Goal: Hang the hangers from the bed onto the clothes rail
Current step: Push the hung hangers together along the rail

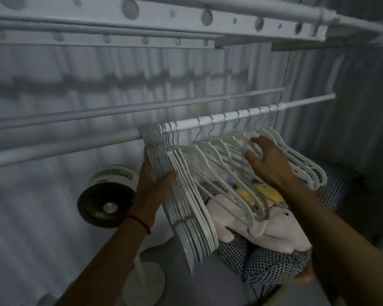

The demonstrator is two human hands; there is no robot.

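Observation:
A white clothes rail (219, 117) runs across the middle of the view, rising to the right. A tight bundle of several white hangers (186, 208) hangs at its middle, and my left hand (152, 184) grips this bundle from the left side. Further right, several more white hangers (228, 155) hang spread apart along the rail. My right hand (266, 161) rests on these spread hangers with its fingers apart, holding none of them.
A round fan (107, 196) on a white stand sits below the rail at the left. Under the hangers lie a pink plush toy (272, 230), a yellow item (263, 193) and checked bedding (263, 259). White rack bars (164, 21) cross overhead.

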